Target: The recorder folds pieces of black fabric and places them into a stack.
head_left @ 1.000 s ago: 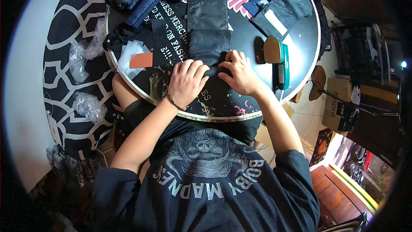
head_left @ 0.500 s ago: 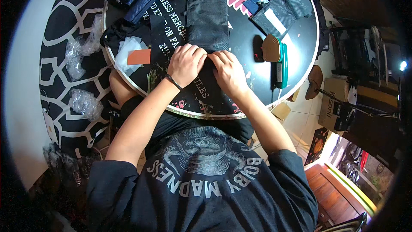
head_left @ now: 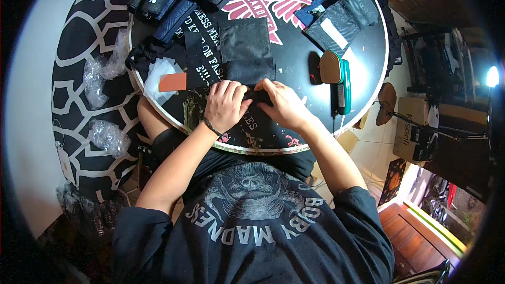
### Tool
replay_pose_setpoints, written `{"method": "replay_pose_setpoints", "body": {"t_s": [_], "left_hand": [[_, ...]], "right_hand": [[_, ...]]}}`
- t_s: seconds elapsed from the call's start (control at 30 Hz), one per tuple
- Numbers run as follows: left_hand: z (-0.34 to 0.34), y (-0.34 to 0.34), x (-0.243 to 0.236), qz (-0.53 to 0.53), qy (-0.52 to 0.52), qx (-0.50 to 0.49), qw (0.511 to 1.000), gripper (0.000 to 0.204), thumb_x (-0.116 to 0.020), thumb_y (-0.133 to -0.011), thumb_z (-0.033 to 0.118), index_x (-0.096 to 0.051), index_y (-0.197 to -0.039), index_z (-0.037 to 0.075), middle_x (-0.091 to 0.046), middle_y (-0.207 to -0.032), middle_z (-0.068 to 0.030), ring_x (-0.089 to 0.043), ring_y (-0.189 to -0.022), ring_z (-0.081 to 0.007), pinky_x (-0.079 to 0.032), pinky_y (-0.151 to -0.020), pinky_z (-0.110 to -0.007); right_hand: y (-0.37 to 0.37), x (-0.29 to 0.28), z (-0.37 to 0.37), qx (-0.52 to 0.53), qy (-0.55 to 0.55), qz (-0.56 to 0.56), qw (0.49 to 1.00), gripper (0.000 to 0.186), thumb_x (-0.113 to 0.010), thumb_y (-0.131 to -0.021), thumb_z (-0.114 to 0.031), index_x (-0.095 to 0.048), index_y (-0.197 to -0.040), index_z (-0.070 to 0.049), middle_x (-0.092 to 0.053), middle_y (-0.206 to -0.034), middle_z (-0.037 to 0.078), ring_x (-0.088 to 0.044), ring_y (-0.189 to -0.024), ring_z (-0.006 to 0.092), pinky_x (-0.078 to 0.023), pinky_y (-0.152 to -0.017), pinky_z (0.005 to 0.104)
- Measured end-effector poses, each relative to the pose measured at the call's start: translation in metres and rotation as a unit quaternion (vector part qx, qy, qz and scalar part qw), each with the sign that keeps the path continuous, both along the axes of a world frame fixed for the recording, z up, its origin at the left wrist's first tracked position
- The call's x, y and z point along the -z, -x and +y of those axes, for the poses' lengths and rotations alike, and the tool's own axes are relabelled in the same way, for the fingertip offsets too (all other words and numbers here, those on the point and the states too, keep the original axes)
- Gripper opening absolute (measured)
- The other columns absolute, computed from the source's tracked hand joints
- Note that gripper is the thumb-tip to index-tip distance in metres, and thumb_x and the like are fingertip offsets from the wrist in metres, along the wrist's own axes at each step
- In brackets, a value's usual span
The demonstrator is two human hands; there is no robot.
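A black patterned cloth [head_left: 245, 39] lies lengthwise on the round black table [head_left: 288, 42], its near end bunched into a dark roll. My left hand [head_left: 223, 105] grips the left end of that roll, fingers curled over it. My right hand [head_left: 281, 105] holds its right end with bent fingers. A green handheld appliance [head_left: 344, 89] with a tan top lies to the right. An orange rectangle [head_left: 172, 81] rests on translucent sheets [head_left: 157, 66] at the left.
Several dark rolled bundles [head_left: 173, 18] sit at the back left. Blue and black folded fabrics [head_left: 352, 13] lie back right. Crumpled clear plastic [head_left: 108, 137] is on a black-and-white patterned surface [head_left: 73, 100] at left. A cardboard box [head_left: 410, 129] stands beyond the table's right.
My hands first drew inward along the near end of the cloth, then shifted slightly down toward me. The right hand is now more curled around the roll.
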State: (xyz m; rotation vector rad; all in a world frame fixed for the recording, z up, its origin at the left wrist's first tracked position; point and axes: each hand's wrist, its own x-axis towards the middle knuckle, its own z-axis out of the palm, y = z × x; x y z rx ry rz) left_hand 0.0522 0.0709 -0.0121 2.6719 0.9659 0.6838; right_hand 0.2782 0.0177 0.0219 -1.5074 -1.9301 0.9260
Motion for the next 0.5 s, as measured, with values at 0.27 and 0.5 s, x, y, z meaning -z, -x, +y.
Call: {"method": "replay_pose_setpoints", "body": {"t_s": [0.27,0.5], "left_hand": [[0.016,-0.007,0.004,-0.006,0.02,-0.026,0.999,0.02,-0.065,-0.105,0.029,-0.069,-0.097,0.01,-0.07,-0.091,-0.0081,-0.068,-0.09,-0.0309,-0.052,-0.084,-0.045],[0.037,-0.015,-0.008,0.035,0.126,-0.03,0.991,0.021,-0.061,-0.107,0.023,-0.072,-0.101,0.007,-0.073,-0.096,-0.0124,-0.072,-0.089,-0.0357,-0.058,-0.083,-0.049]], "right_hand": [[0.013,0.003,-0.014,0.062,-0.204,-0.118,0.97,0.041,-0.08,-0.086,-0.009,-0.072,-0.126,-0.003,-0.067,-0.126,0.016,-0.065,-0.12,0.0386,-0.054,-0.107,0.0459],[0.03,0.009,-0.012,0.051,-0.233,-0.176,0.955,0.053,-0.073,-0.08,-0.002,-0.068,-0.132,0.004,-0.069,-0.129,0.017,-0.065,-0.124,0.0338,-0.051,-0.115,0.0435]]}}
